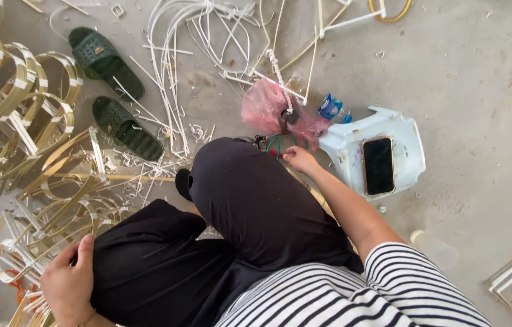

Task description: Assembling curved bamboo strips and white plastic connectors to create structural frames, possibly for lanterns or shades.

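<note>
Green-handled pliers (280,144) lie on the floor (480,72) just past our raised knee, touching the pink plastic bag (268,106) and just beside the white plastic stool (353,148) that carries a dark phone (379,165). Our right hand (298,158) reaches down to them, its fingers (286,154) curled at a small red part by the tool; whether they have closed on anything we cannot tell, since the knee hides part of the grip. Our left hand (69,283) rests open and flat against our dark trouser leg, holding nothing, just beside the heap of bent cane hoops (32,151) bound with white strips. Loose white strips (171,66) and two green sandals (113,97) lie further out on the floor. We judge this to be the fetching of a tool, with the binding work itself paused. The next move, as we read it, calls for a firm hold on the handles and a clean lift clear of the bag, so that the thin plastic does not snag.
</note>
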